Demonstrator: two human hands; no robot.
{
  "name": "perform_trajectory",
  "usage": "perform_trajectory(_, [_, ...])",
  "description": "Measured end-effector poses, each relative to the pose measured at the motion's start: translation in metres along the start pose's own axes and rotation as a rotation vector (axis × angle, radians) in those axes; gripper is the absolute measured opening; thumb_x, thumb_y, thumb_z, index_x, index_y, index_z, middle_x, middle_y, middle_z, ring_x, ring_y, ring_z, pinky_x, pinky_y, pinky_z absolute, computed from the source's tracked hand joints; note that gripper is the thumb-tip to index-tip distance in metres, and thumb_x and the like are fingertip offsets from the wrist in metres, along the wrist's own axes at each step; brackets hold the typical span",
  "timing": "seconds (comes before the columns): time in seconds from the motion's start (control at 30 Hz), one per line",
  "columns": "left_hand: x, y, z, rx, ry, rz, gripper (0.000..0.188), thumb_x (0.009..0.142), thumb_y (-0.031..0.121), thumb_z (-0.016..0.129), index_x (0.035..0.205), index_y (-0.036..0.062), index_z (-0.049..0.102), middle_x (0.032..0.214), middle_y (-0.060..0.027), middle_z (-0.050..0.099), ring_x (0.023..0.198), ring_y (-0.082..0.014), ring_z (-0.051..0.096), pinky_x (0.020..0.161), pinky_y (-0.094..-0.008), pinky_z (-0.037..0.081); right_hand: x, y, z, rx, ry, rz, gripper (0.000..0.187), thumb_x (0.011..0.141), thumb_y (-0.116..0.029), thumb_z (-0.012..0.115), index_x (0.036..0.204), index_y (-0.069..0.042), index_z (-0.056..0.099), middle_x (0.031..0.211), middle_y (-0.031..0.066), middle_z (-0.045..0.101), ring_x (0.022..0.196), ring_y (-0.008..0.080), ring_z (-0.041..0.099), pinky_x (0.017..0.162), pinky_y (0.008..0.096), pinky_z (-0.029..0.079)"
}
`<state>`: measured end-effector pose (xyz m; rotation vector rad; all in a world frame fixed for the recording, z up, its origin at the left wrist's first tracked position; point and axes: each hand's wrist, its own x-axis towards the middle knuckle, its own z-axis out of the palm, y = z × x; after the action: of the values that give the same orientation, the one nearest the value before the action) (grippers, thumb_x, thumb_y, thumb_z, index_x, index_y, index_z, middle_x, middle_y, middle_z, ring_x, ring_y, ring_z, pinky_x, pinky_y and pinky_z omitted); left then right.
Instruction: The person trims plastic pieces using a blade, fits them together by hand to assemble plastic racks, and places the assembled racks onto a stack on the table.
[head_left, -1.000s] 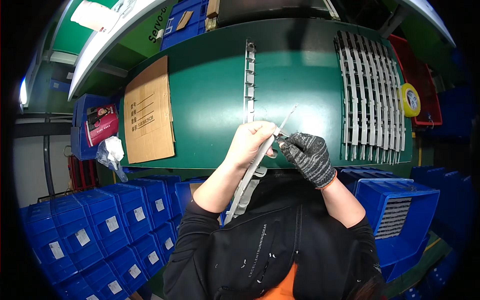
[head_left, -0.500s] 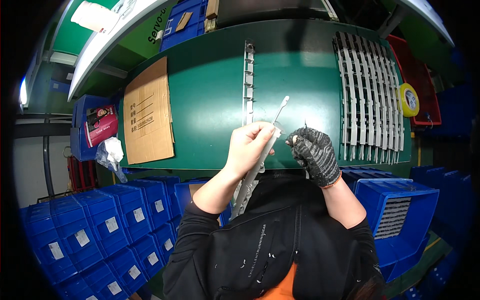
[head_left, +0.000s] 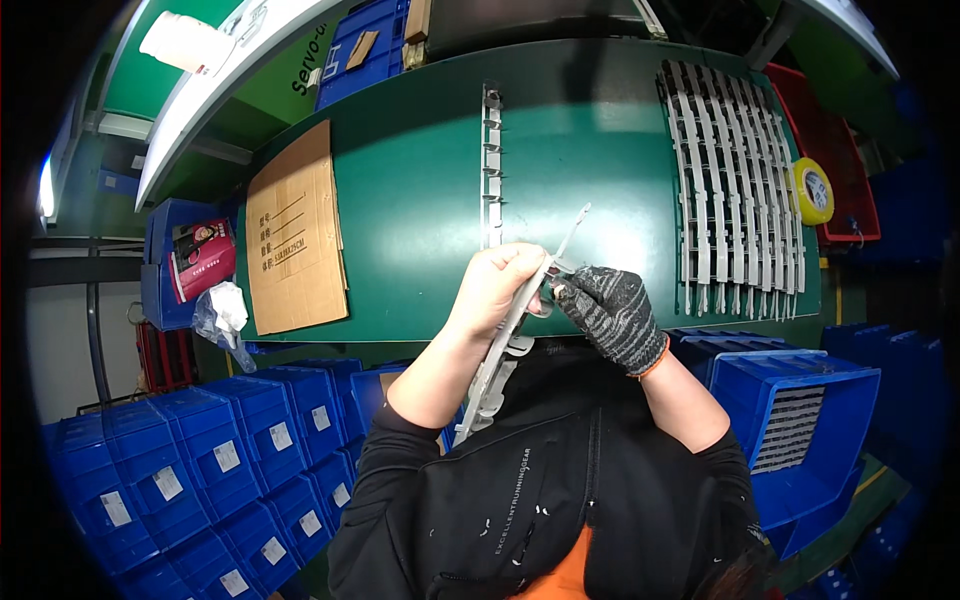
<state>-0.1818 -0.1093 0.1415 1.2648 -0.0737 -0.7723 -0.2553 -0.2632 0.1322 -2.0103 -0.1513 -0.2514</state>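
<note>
My bare left hand (head_left: 487, 292) is closed around a long grey plastic strip (head_left: 485, 395) with clip-like tabs along it. The strip slants from my lap up over the table's near edge, and its thin, narrow tip points away to the right. My right hand (head_left: 617, 318), in a dark grey knit glove with bare fingertips, has its fingers pinched against the strip beside my left fingers. What lies in that pinch is too small to make out. Beyond my left hand, a similar grey strip (head_left: 492, 165) with dark pieces along it lies lengthwise on the green table (head_left: 410, 200).
Several grey strips (head_left: 718, 190) lie side by side at the table's right, next to a yellow tape roll (head_left: 814, 191) and red tray (head_left: 840, 150). A cardboard sheet (head_left: 295, 225) lies at left. Blue bins (head_left: 225, 455) are stacked lower left; a blue crate (head_left: 825, 400) stands lower right.
My gloved right hand has moved left and in to the strip, its fingers now at it instead of apart with a small dark piece. The strip's tip has tilted slightly right and down.
</note>
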Motion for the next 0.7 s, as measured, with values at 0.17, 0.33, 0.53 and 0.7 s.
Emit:
perform_trajectory(0.17, [0.0023, -0.0015, -0.0002, -0.028, 0.000, -0.022, 0.025, 0.084, 0.024, 0.058, 0.085, -0.0011, 0.059, 0.060, -0.0029, 0.057, 0.042, -0.0052, 0.051, 0.039, -0.0156, 0.040, -0.0008, 0.0020, 0.0030, 0.014, -0.007, 0.101, 0.021, 0.079, -0.028, 0.059, 0.082, -0.007, 0.064, 0.065, 0.0151, 0.057, 0.060, 0.0311, 0.055, 0.054, 0.0394, 0.042])
perform_trajectory(0.33, [0.0030, -0.0041, -0.0025, -0.016, 0.002, -0.017, 0.025, 0.084, 0.024, 0.057, 0.083, -0.0011, 0.059, 0.060, -0.0027, 0.057, 0.042, -0.0051, 0.051, 0.039, -0.0155, 0.040, 0.0003, 0.0016, 0.0031, -0.012, 0.003, 0.072, 0.021, 0.079, -0.027, 0.059, 0.083, -0.007, 0.064, 0.064, 0.0144, 0.057, 0.058, 0.0311, 0.055, 0.053, 0.0392, 0.042])
perform_trajectory(0.53, [0.0025, -0.0029, -0.0010, -0.012, -0.016, 0.001, 0.026, 0.084, 0.025, 0.058, 0.084, -0.0015, 0.059, 0.063, -0.0034, 0.058, 0.044, -0.0059, 0.051, 0.043, -0.0178, 0.044, 0.0002, -0.0014, 0.0033, 0.077, 0.054, 0.120, 0.020, 0.080, -0.025, 0.058, 0.089, -0.008, 0.064, 0.067, 0.0139, 0.058, 0.059, 0.0305, 0.056, 0.053, 0.0383, 0.042])
perform_trajectory(0.7, [0.0018, -0.0011, -0.0017, 0.030, 0.004, -0.017, 0.027, 0.084, 0.025, 0.058, 0.086, -0.0019, 0.059, 0.068, -0.0040, 0.059, 0.047, -0.0065, 0.052, 0.047, -0.0204, 0.048, -0.0012, 0.0047, 0.0024, 0.113, -0.028, 0.076, 0.019, 0.081, -0.025, 0.057, 0.089, -0.009, 0.064, 0.068, 0.0143, 0.059, 0.059, 0.0308, 0.056, 0.053, 0.0384, 0.042])
